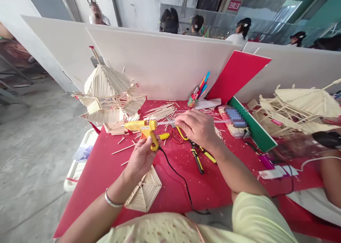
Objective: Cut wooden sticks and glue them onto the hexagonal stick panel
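Note:
My left hand (144, 152) is wrapped round the handle of a yellow glue gun (138, 125), whose nozzle points left. A clear glue stick (163, 123) runs into the back of the gun. My right hand (195, 127) pinches that stick, and its far end sticks out to the right. Below my left forearm lies a hexagonal panel of thin wooden sticks (145, 191). Pliers with black and yellow handles (197, 159) lie under my right wrist, beside scissors with red handles (177, 136).
A pagoda-like stick model (106, 97) stands at the back left. Loose wooden sticks (161, 113) and a pen holder (192, 100) are near the white partition (165, 61). A green board (252, 125) and another stick model (298, 104) are right. A black cord (183, 179) crosses the red table (213, 189).

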The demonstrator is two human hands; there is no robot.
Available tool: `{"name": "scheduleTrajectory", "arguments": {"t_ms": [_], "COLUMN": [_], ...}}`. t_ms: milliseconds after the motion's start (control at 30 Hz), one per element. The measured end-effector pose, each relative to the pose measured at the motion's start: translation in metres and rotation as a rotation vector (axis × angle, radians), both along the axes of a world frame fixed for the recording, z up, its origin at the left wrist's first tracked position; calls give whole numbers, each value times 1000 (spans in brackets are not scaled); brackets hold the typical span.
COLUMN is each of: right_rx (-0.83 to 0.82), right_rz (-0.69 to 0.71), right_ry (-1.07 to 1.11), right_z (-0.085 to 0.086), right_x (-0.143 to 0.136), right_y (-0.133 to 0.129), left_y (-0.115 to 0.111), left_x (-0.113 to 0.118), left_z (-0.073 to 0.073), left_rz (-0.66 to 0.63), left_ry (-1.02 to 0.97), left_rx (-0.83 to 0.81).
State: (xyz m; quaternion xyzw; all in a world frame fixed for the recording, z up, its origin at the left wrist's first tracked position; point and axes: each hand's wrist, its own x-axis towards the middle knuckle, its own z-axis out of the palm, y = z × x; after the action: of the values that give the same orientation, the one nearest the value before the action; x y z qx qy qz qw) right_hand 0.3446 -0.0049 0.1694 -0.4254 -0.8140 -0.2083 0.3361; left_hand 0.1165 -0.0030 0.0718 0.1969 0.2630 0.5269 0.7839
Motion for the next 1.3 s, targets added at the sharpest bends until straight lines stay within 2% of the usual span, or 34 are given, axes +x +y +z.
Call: {"name": "scheduleTrajectory", "arguments": {"t_ms": [233, 333, 667, 1000, 1200, 1300], "right_rx": [56, -4, -305, -341, -583, -511], "right_rz": [-24, 5, 118, 78, 149, 149], "right_ry": [-114, -87, 101, 101, 240, 254], "right_z": [16, 19, 13, 6, 2, 2], "right_x": [-27, -35, -45, -41, -44, -46], "right_y": [-13, -15, -21, -22, -25, -24], "left_y": [-17, -21, -30, -29, -31, -32], "left_x": [-19, -26, -33, -30, -31, -32], "left_z": [8, 9, 13, 4, 5, 5], "left_rz": [50, 69, 130, 122, 136, 125], "left_ry": [19, 20, 104, 176, 177, 189], "left_rx": [64, 100, 205, 209, 212, 234]}}
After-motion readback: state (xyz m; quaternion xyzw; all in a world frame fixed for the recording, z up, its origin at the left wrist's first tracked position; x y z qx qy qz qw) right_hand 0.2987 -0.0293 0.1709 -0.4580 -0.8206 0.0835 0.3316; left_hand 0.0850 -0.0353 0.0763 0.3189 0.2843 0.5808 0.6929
